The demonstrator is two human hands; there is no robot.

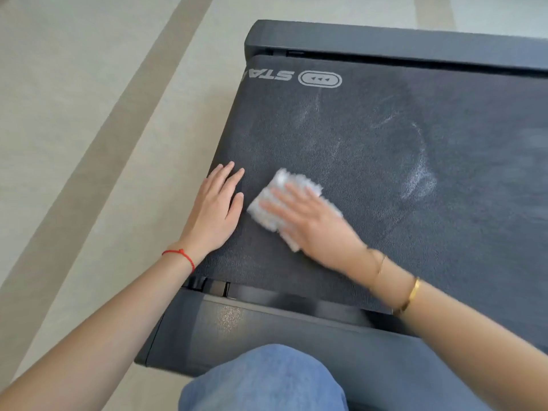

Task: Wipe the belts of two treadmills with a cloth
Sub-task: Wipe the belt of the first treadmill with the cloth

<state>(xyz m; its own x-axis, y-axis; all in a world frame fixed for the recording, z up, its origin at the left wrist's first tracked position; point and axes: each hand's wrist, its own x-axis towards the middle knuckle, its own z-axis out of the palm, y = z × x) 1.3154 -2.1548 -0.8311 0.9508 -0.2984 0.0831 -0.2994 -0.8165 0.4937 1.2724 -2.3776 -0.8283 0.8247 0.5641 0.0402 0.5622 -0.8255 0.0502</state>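
Observation:
A dark textured treadmill belt (370,137) fills the middle and right of the head view, with pale dusty smears across it. A folded white cloth (275,203) lies flat on the belt near its left end. My right hand (314,223) presses on the cloth with straight fingers and looks blurred. Just left of the cloth, my left hand (216,209) rests flat on the belt's left edge, fingers straight, holding nothing.
The treadmill's dark side rails run along the far edge (385,43) and the near edge (267,327). A white logo (320,79) is printed on the belt. Pale tiled floor (89,143) lies to the left. My knee in blue jeans (264,381) is at the bottom.

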